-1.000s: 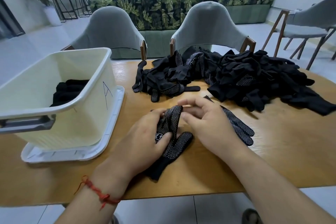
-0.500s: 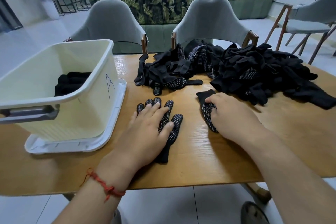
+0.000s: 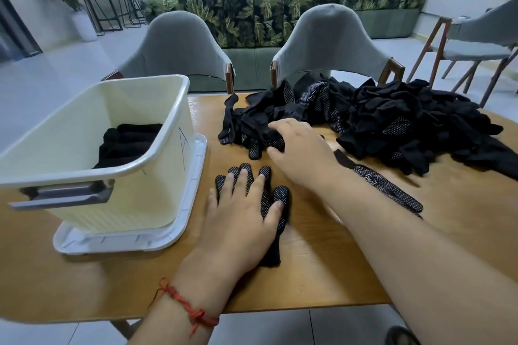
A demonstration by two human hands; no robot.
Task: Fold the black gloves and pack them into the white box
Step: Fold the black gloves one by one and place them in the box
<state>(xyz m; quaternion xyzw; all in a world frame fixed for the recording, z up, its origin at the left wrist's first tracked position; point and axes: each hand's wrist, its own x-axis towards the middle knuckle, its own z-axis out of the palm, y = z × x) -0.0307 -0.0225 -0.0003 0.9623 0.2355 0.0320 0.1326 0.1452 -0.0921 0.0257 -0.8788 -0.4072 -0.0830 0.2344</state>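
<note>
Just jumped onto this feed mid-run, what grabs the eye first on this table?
The big heap of black gloves sprawling across the far right of the table stands out first. Next comes the white box at the left, with folded gloves stacked inside. Front and centre, the left hand presses flat on a dotted glove while the right hand reaches into a smaller heap beyond it.
</note>
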